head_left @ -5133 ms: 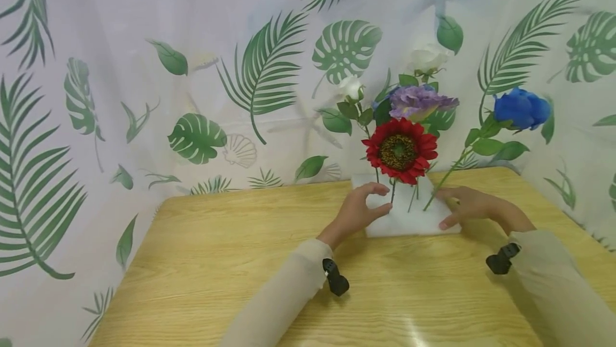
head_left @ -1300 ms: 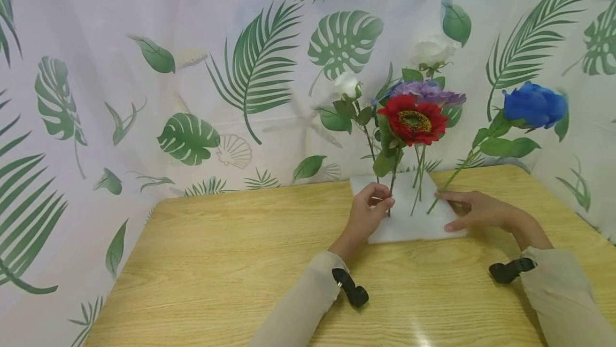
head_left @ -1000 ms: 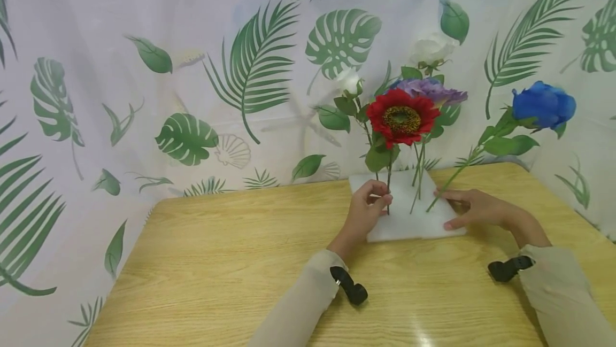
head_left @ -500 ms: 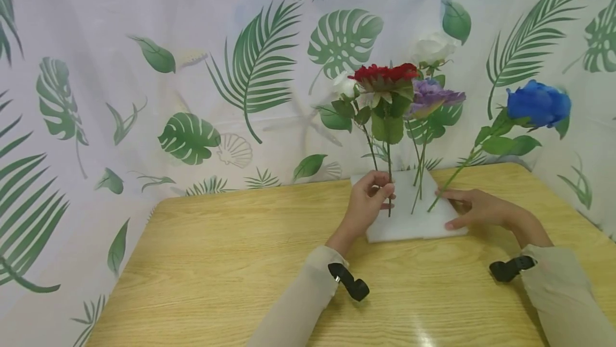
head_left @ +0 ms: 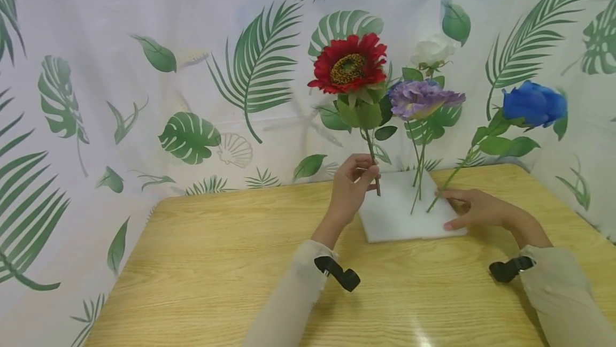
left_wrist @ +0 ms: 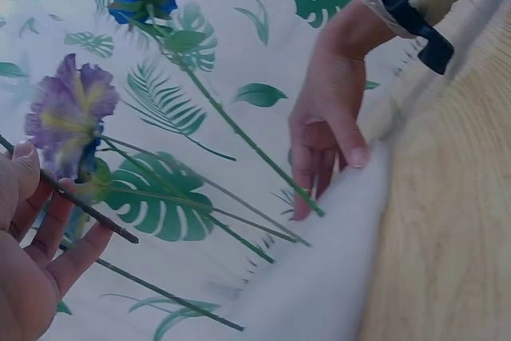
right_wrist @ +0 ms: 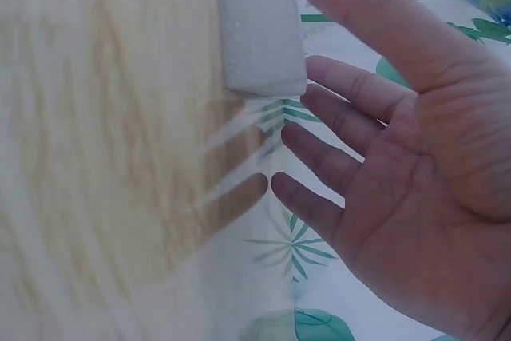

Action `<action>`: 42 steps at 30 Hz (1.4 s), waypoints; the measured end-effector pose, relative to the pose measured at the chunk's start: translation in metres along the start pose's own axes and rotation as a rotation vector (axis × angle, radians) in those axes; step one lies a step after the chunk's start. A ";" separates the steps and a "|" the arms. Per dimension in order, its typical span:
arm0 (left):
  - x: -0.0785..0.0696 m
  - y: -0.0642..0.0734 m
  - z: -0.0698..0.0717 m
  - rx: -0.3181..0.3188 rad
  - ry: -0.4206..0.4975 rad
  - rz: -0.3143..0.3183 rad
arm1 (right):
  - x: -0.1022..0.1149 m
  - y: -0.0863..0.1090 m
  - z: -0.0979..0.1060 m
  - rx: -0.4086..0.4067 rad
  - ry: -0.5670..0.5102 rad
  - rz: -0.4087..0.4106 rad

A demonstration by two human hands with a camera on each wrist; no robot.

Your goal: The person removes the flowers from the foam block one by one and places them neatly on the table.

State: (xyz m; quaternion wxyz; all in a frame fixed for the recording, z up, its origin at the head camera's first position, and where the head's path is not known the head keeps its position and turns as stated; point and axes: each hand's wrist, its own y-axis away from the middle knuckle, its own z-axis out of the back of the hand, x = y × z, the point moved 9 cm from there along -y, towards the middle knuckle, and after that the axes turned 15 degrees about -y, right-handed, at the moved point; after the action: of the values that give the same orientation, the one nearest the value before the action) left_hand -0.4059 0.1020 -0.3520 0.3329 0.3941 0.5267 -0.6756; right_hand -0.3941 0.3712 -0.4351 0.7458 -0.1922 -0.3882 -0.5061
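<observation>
Holding a red flower (head_left: 347, 69) aloft by its dark stem (head_left: 372, 149), the left hand (head_left: 347, 192) has thumb and fingers narrowed to a pinch at the left of a white foam block (head_left: 399, 221) on the wood-grain worktop (head_left: 216, 261). On my remote head feed the bloom tilts to the left, green leaves beneath it, and the stem's cut end hangs free; my left wrist camera shows that end apart from the block. Across from it, the right hand (head_left: 486, 210) rests at the block's right edge, thumb touching near the front corner. My right wrist camera shows me its fingers spread wide, the lower ones clear of the block. Between the hands, a purple flower (head_left: 418, 100) rises on a slender stem, with a white flower (head_left: 433, 50) higher and behind. A blue flower (head_left: 534, 103) leans well to the right, its stem planted in the block just beside the right fingertips. Beige sleeves (head_left: 289, 293) and black wrist straps (head_left: 344, 277) frame the scene before a leaf-print backdrop (head_left: 192, 15).
</observation>
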 end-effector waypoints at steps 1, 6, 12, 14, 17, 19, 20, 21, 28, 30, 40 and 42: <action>-0.003 -0.001 0.005 -0.009 -0.003 -0.009 | 0.001 -0.001 0.000 0.002 0.004 0.000; -0.020 0.000 0.029 -0.053 -0.025 -0.069 | 0.004 -0.008 -0.001 0.009 0.016 0.008; -0.023 0.005 0.052 -0.069 -0.103 -0.067 | 0.005 -0.010 0.000 0.009 0.017 0.010; -0.021 0.006 0.059 -0.054 -0.143 -0.048 | 0.005 -0.009 0.000 0.008 0.015 0.002; -0.019 0.008 0.070 -0.031 -0.188 -0.029 | 0.004 -0.008 0.000 0.009 0.013 -0.008; -0.017 0.010 0.078 -0.011 -0.205 -0.019 | 0.005 -0.008 0.001 0.009 0.010 -0.013; -0.016 0.011 0.083 -0.003 -0.216 -0.018 | 0.005 -0.008 0.001 0.007 0.011 -0.014; -0.015 0.012 0.087 0.006 -0.227 -0.018 | 0.005 -0.008 0.001 0.009 0.007 -0.013; -0.007 0.029 0.117 0.063 -0.373 -0.023 | 0.002 -0.009 0.002 0.012 0.017 -0.011; -0.004 0.036 0.127 0.070 -0.417 -0.015 | -0.001 -0.010 0.002 0.013 0.020 -0.019; 0.013 0.069 0.199 -0.019 -0.614 0.067 | -0.006 -0.007 0.001 0.000 0.034 -0.033; 0.014 0.075 0.214 -0.042 -0.676 0.081 | -0.008 -0.006 0.001 -0.006 0.035 -0.037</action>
State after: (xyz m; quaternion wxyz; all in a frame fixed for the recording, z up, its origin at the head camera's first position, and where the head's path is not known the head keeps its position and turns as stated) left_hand -0.3865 -0.1240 -0.3688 0.5234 0.1616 0.3841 -0.7433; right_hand -0.4012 0.3741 -0.4417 0.7425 -0.1782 -0.3770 -0.5243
